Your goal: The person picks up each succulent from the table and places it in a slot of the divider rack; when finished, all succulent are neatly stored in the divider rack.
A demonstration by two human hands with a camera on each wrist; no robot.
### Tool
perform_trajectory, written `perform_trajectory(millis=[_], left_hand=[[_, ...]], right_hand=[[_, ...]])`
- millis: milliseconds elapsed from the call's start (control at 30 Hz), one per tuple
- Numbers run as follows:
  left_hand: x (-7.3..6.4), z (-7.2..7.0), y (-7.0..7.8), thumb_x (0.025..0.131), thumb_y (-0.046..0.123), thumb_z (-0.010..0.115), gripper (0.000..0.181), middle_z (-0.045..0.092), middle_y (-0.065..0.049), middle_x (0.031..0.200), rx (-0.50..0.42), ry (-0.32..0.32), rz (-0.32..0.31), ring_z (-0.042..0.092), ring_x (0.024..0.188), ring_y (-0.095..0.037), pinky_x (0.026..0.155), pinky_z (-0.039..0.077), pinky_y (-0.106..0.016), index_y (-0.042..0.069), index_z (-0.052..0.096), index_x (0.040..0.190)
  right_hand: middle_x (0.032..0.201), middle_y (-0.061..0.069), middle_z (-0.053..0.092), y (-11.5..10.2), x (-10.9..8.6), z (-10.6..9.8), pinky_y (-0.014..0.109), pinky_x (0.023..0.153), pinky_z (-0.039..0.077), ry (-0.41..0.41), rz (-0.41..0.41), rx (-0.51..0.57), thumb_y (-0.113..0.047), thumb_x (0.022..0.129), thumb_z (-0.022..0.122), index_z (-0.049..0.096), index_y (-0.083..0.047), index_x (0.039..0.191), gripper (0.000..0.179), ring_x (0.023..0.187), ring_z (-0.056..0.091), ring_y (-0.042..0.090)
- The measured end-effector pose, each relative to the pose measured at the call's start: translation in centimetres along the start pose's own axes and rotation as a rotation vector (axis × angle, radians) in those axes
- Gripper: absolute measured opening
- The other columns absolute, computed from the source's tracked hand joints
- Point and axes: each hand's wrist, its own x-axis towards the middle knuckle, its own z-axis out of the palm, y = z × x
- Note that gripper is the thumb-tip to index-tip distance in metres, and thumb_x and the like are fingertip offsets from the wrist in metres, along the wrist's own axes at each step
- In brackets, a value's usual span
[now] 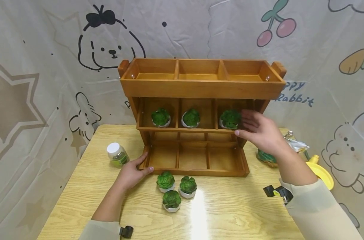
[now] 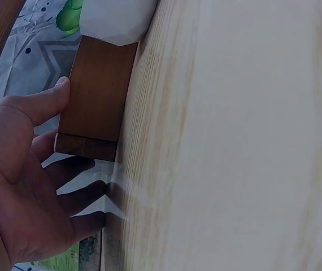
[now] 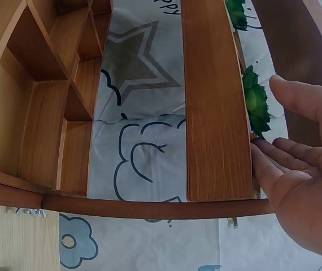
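Observation:
A three-tier wooden shelf (image 1: 204, 89) stands on the table, each tier split into compartments. Its middle tier holds three potted succulents: left (image 1: 160, 117), middle (image 1: 191, 118) and right (image 1: 230, 119). My right hand (image 1: 261, 131) is beside the right one, fingers reaching into that compartment and thumb near the tier's front board. In the right wrist view its fingers are loosely extended, nothing between them and the thumb. My left hand (image 1: 131, 173) holds the shelf's lower left corner, thumb on the front and fingers at the side. Three more succulents (image 1: 171, 200) stand before the shelf.
A white-lidded jar (image 1: 117, 155) stands left of the shelf. To the right lie a green package (image 1: 266, 157) and a yellow object (image 1: 321, 173), partly behind my right arm. A printed cloth (image 1: 182, 30) hangs behind the table.

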Motion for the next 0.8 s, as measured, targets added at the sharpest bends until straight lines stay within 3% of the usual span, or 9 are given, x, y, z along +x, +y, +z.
perform_trajectory(millis=[267, 533, 800], left_hand=[[0.0, 0.0, 0.0, 0.093, 0.052, 0.075, 0.081, 0.044, -0.016, 0.159, 0.007, -0.003, 0.0, 0.039, 0.146, -0.044, 0.117, 0.035, -0.061, 0.025, 0.04, 0.161], [0.0, 0.0, 0.0, 0.093, 0.05, 0.076, 0.08, 0.044, -0.015, 0.159, -0.004, -0.003, -0.011, 0.039, 0.146, -0.043, 0.117, 0.035, -0.06, 0.026, 0.04, 0.161], [0.0, 0.0, -0.1, 0.092, 0.053, 0.075, 0.082, 0.044, -0.016, 0.159, 0.002, -0.006, -0.007, 0.039, 0.146, -0.043, 0.117, 0.034, -0.06, 0.026, 0.039, 0.161]], right_hand=[[0.154, 0.022, 0.048, 0.2, -1.2, 0.4, 0.046, 0.109, 0.047, 0.036, -0.052, 0.018, -0.024, 0.094, 0.08, 0.035, -0.001, 0.158, 0.081, 0.136, 0.055, 0.04], [0.151, 0.018, 0.053, 0.3, -2.2, 1.4, 0.018, 0.102, 0.049, 0.102, -0.081, 0.09, -0.015, 0.094, 0.08, 0.039, 0.0, 0.155, 0.075, 0.132, 0.058, 0.035], [0.146, 0.015, 0.057, 0.0, -3.3, 2.2, 0.012, 0.098, 0.048, 0.144, -0.09, 0.103, -0.016, 0.094, 0.079, 0.045, -0.003, 0.151, 0.068, 0.127, 0.061, 0.033]])
